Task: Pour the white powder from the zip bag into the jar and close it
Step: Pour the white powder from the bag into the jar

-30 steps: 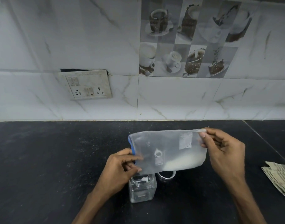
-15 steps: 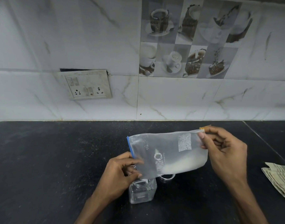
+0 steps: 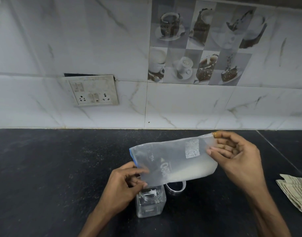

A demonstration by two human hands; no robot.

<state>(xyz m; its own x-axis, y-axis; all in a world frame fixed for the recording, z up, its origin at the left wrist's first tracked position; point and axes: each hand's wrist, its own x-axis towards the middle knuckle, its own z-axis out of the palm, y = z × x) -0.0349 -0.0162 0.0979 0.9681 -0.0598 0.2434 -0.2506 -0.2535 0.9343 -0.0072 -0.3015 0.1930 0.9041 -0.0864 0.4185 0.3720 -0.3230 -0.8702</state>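
Both hands hold a clear zip bag (image 3: 172,161) sideways above the black counter, its blue zip end at the left and tilted down. White powder (image 3: 193,174) lies along the bag's lower edge. My left hand (image 3: 124,185) pinches the bag's lower left corner right over the mouth of a clear square jar (image 3: 151,202). A little white powder shows at the jar's rim. My right hand (image 3: 235,156) grips the bag's raised right end. The jar's round lid (image 3: 175,186) lies on the counter just behind the jar, partly hidden by the bag.
A folded striped cloth (image 3: 295,192) lies at the counter's right edge. A tiled wall with a switch and socket plate (image 3: 93,90) rises behind the black counter (image 3: 52,168).
My right hand has lifted the bag's right end, so the bag slopes more steeply toward the jar. The powder has slid left along the lower edge, and a bit now shows at the jar's mouth.
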